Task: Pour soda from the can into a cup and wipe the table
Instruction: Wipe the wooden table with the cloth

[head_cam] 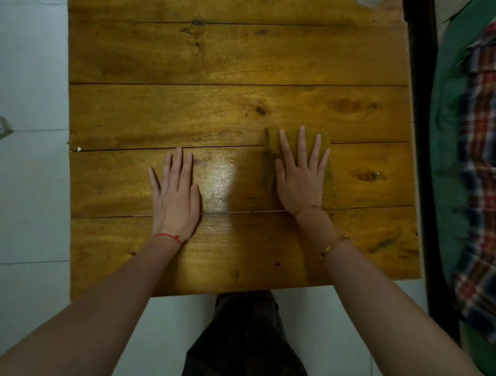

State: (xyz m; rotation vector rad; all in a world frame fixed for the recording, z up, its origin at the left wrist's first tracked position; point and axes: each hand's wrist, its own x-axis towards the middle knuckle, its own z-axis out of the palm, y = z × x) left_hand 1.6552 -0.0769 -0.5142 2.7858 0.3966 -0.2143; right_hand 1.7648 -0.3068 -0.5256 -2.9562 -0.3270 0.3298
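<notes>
A wooden plank table (214, 59) fills the view from above. My right hand (300, 174) lies flat with straight, spread fingers on a yellow-brown wiping cloth (328, 177), which shows around my fingers and along the right side of my palm. My left hand (174, 193) rests flat on the bare wood to the left, fingers straight and holding nothing. A shiny wet-looking patch (222, 182) lies between the two hands. No can is in view. A pale rounded shape (371, 2) cut by the top edge at the far right may be the cup.
A dark frame (421, 107) runs along the table's right edge, with green bedding (445, 112) and a plaid cloth (477, 161) beyond it. Pale floor tiles (32, 188) lie to the left. My dark trousers (247, 335) show below the near edge.
</notes>
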